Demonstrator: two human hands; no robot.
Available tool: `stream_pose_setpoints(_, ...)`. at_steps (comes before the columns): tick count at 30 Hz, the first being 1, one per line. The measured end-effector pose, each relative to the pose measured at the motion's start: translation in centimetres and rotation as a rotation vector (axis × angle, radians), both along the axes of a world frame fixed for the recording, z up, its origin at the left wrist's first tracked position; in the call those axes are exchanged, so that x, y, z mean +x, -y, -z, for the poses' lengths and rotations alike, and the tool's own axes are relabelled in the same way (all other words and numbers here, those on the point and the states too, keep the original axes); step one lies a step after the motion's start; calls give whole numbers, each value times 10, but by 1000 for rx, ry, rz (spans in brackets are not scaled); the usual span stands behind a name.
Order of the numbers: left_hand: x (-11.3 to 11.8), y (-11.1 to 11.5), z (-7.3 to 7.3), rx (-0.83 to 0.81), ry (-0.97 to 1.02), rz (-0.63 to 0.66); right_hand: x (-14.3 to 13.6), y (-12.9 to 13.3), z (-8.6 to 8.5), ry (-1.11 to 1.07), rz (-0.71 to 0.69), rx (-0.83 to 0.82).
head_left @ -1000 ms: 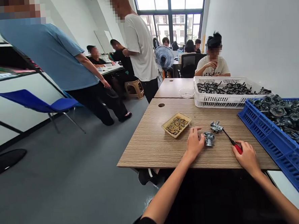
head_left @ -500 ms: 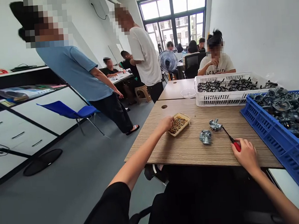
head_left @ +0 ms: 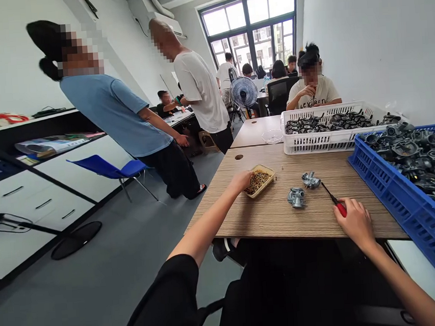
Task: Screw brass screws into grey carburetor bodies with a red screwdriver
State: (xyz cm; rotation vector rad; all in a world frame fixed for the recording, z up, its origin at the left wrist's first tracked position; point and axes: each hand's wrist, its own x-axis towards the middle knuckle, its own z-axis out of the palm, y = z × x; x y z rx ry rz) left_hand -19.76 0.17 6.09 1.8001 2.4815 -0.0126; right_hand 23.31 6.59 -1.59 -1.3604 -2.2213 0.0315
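My left hand (head_left: 243, 180) is at the left rim of a small tan tray (head_left: 263, 189). Its fingers are curled at the brass-coloured screws (head_left: 260, 180) inside, and whatever the fingertips pinch is hidden. On the right, my right hand (head_left: 355, 222) is closed around the red handle of a screwdriver (head_left: 340, 207), which lies low over the tabletop. The dark shaft points up and left, its tip close to a grey metal carburetor body (head_left: 310, 180). A second carburetor body (head_left: 297, 197) rests just left of and nearer than the first.
A blue crate (head_left: 392, 186) heaped with carburetor parts stands at the right table edge. Behind it is a white basket (head_left: 319, 142) of dark parts. A person (head_left: 312, 91) sits across the table. Two people stand at left near a blue chair (head_left: 107, 169).
The head view has shifted slightly. My left hand stays at the screw tray and my right hand keeps the screwdriver. The standing person in white leans further toward the left-hand table.
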Motion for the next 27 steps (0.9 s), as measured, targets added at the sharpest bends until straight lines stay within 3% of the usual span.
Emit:
stream_pose_setpoints(16, -3, -5, -1, 8, -50, 59, -1, 1, 0, 12, 8, -22)
stream_pose_setpoints(24, -10, 2, -6, 109, 40, 53, 0, 1, -1, 26, 18, -40)
stream_pose_setpoints(27, 0, 7, -11, 200, 80, 49, -1, 1, -2, 40, 20, -52)
